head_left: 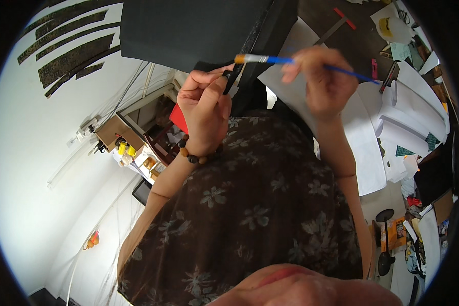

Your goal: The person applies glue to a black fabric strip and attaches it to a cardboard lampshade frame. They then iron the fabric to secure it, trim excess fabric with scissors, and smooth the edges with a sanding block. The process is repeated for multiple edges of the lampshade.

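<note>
In my right hand [329, 81], slightly smeared by motion, is a flat paintbrush [273, 59] with a blue handle, a silver ferrule and orange-brown bristles. The bristle end points left, over the narrow black strip [246, 48] along the side of a large black panel [188, 30]. My left hand [206, 102] is closed, thumb against fingers, pinching the near end of that strip. The bristles are just above the left fingertips; whether they touch the strip I cannot tell. A bead bracelet [192, 158] circles my left wrist.
White paper sheets [364, 153] and rolled paper [403, 130] cover the right side of the table. Farther back lie a red-ended T-shaped ruler [336, 25] and a translucent plastic jug [395, 30]. Dark patterned strips [76, 56] hang on the white wall at left.
</note>
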### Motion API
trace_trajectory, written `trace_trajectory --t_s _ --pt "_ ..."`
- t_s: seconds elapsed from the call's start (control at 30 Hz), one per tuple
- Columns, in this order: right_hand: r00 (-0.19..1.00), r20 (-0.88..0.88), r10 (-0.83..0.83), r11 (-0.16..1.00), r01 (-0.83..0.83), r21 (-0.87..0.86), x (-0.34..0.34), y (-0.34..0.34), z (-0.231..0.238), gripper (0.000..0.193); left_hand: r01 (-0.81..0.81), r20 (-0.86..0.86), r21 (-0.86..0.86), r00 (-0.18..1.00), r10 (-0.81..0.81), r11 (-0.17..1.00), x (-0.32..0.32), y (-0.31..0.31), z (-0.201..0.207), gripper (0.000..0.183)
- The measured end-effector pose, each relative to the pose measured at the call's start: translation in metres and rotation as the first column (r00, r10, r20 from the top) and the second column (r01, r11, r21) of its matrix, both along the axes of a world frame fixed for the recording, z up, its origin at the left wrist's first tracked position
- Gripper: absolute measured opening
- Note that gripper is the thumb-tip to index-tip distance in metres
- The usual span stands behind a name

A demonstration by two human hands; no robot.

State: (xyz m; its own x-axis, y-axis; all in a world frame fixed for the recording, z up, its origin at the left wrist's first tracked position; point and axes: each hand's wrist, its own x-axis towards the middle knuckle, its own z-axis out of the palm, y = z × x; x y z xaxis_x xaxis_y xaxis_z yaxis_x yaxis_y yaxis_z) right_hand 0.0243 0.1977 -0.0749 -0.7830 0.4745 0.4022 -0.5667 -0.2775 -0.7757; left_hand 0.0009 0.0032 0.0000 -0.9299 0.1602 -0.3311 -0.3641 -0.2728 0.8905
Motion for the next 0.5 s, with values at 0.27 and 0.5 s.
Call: trace_trajectory --t_s 0.27,0.5 --pt "0.999 0.036 0.029 0.998 -0.031 0.058 0.004 -0.001 0.002 0.004 0.022 -0.002 0.036 1.0 -0.022 0.999 0.0 -0.003 -0.001 0.009" --pt "0.995 0.022 0.094 0.995 -0.094 0.027 0.007 -0.004 0.005 0.008 0.018 -0.021 -0.007 1.0 -0.018 1.0 0.0 -0.002 -0.002 0.005"
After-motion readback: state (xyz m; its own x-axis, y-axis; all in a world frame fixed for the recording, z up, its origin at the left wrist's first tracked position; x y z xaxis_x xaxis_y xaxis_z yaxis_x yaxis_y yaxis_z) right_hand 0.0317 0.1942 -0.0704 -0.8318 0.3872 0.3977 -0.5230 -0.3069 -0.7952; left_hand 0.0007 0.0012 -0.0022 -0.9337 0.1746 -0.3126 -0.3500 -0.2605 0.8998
